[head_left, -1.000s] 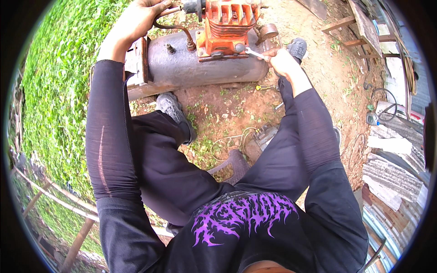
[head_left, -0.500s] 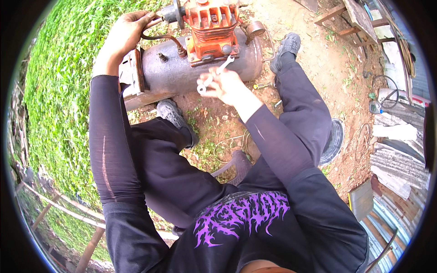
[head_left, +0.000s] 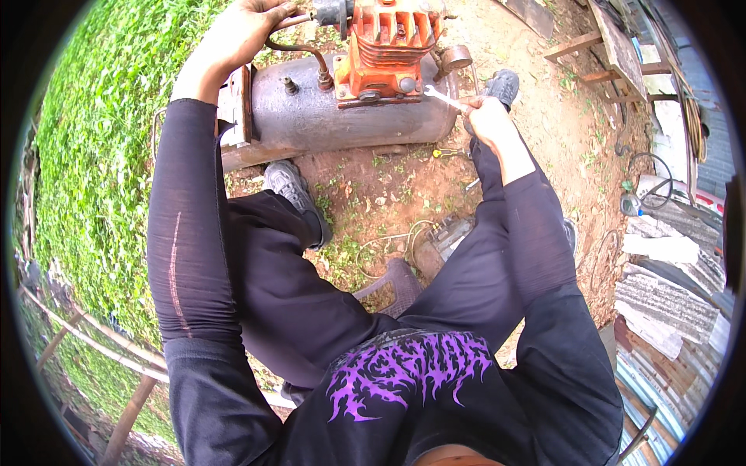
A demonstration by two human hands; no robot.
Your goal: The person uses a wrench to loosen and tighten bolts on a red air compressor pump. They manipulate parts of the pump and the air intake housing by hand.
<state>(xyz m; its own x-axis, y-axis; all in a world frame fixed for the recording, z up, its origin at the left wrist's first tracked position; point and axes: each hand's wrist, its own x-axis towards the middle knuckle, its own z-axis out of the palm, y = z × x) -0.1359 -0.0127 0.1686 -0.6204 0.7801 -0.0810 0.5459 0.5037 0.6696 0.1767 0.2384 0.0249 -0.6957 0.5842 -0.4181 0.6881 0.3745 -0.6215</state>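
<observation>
An orange compressor pump [head_left: 392, 46] is mounted on a dark, worn air tank [head_left: 311, 116]. My left hand [head_left: 241, 35] reaches over the tank's left end, fingers closed on a thin metal pipe [head_left: 294, 21] that runs to a black cylindrical part [head_left: 332, 14] beside the pump. My right hand [head_left: 493, 124] is closed around a silver wrench [head_left: 447, 97]. The wrench's open jaw is at the pump's lower right base, near a round bolt head [head_left: 407, 85]; I cannot tell if they touch. A curved hose [head_left: 299, 48] drops to a fitting on the tank.
A round gauge [head_left: 455, 57] sticks out right of the pump. A yellow-handled tool [head_left: 444, 153] lies on the dirt by my right leg. My feet straddle the ground before the tank. Grass [head_left: 101, 171] spreads left; a wooden stand [head_left: 614, 46] and corrugated sheets [head_left: 668, 303] lie right.
My right hand has swung right and turned, and the wrench now points leftward at the pump base. The left hand stays on the pipe. The whole view has shifted slightly.
</observation>
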